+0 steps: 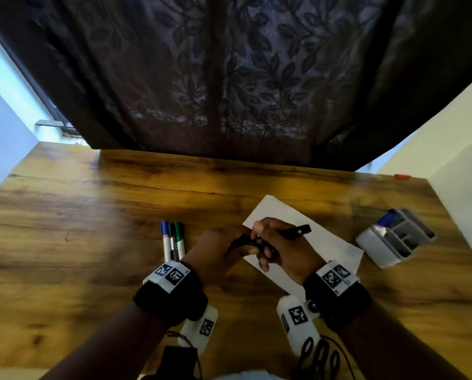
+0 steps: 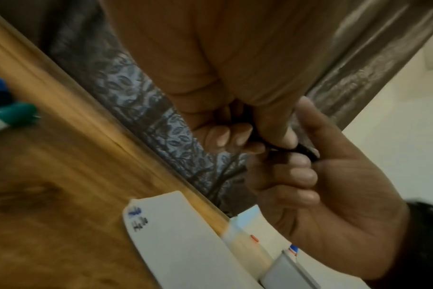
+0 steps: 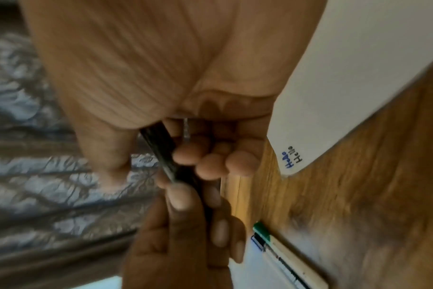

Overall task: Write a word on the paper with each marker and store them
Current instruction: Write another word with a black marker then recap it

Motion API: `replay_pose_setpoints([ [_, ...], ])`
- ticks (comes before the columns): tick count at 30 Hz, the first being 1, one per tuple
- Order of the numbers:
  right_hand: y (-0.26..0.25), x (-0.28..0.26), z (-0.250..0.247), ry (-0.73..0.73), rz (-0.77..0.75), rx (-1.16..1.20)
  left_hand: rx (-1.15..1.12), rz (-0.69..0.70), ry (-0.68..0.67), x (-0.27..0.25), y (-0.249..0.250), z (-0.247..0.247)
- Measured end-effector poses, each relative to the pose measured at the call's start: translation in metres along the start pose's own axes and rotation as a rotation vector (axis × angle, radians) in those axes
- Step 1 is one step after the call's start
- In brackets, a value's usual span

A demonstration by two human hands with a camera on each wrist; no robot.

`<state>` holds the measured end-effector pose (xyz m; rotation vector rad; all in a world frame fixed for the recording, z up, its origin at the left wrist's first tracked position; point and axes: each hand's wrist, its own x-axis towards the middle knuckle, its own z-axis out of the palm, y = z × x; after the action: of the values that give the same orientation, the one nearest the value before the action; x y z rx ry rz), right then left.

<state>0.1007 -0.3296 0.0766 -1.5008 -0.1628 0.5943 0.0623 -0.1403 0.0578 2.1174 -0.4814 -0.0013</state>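
Observation:
Both hands meet just above the near-left corner of the white paper [image 1: 319, 242]. My right hand [image 1: 267, 242] grips a black marker [image 1: 295, 231] whose far end points right. My left hand [image 1: 226, 245] curls round the marker's other end [image 2: 307, 152]; I cannot tell whether the cap is on or off. The paper's corner [image 3: 292, 158] bears a blue word and a black word. Blue, black and green markers [image 1: 173, 239] lie side by side left of my left hand. A blue marker [image 1: 385, 220] stands in the grey organiser [image 1: 377, 248] at the right.
The wooden table [image 1: 92, 215] runs back to a dark leaf-patterned curtain [image 1: 229, 78]. A small red thing [image 1: 402, 176] lies at the far right edge. White walls stand at the left and right. Cables and a dark device [image 1: 180, 357] lie at the near edge.

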Motion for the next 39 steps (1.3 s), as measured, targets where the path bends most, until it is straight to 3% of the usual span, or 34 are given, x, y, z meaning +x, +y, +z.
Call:
replay_pose_setpoints([
  [5, -0.021, -0.019, -0.039, -0.087, -0.098, -0.06, -0.051, -0.047, -0.103, 0.025, 0.032, 0.014],
  [7, -0.038, -0.025, -0.062, -0.077, -0.137, 0.062, -0.052, -0.081, -0.113, 0.026, 0.033, 0.011],
  [10, -0.074, -0.037, -0.108, 0.11, -0.2, 0.304, -0.253, -0.309, 0.039, 0.021, 0.017, -0.008],
  [12, -0.085, -0.04, -0.131, 0.183, -0.257, 0.25, -0.235, -0.448, 0.11, 0.016, 0.005, -0.014],
  [15, -0.056, -0.029, -0.137, 0.202, -0.255, 0.061, 0.052, -0.528, 0.215, 0.019, -0.004, 0.004],
  [20, 0.022, 0.008, -0.096, 0.0, -0.186, -0.249, 0.223, -0.81, 0.096, 0.039, -0.04, 0.049],
  [23, 0.053, 0.032, -0.074, -0.039, -0.126, -0.308, 0.241, -0.916, 0.082, 0.042, -0.062, 0.051],
  [29, 0.09, 0.062, -0.059, -0.028, -0.16, -0.518, 0.351, -0.894, 0.052, 0.037, -0.076, 0.054],
  [39, 0.111, 0.065, -0.059, -0.022, -0.31, -0.506, 0.234, -0.884, 0.106, 0.035, -0.077, 0.05],
])
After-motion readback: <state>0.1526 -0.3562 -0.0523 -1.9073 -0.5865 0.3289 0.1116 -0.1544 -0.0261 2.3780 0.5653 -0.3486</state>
